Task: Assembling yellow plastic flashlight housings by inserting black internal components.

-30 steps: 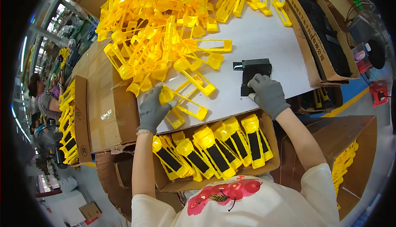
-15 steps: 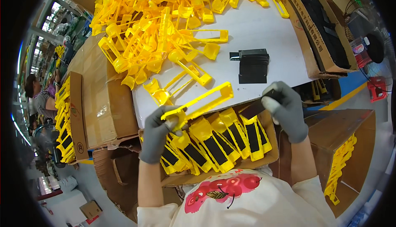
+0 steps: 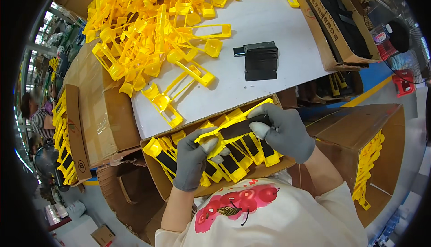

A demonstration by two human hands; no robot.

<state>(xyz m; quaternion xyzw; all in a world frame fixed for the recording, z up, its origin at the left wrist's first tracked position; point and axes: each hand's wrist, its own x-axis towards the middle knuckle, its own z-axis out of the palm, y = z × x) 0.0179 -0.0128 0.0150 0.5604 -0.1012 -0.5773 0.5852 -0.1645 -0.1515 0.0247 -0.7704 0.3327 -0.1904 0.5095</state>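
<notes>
My gloved left hand [image 3: 192, 159] is closed on the cupped end of a yellow plastic frame [image 3: 216, 138], held slanting up to the right. My gloved right hand [image 3: 287, 132] pinches a black strip [image 3: 235, 130] at its right end, and the strip lies along the frame's long opening. Fingers of both hands partly cover the frame. Right below them is an open cardboard box [image 3: 157, 179] with rows of yellow frames that have black strips in them [image 3: 167, 161]. Beyond my hands, a small stack of black strips [image 3: 261, 67] lies on the white table [image 3: 296, 36].
A large heap of loose yellow frames [image 3: 148, 22] covers the table's far left. At the far right stands a long carton [image 3: 334, 31] of black pieces. More cartons [image 3: 105, 108] [image 3: 354, 128] flank me, and a fan [image 3: 404, 45] stands right. A person [image 3: 40, 117] is at far left.
The right hand has brought the black strip left onto the frame, and both hands have come together over the box. The frame is lower and further right. The whole view has shifted slightly.
</notes>
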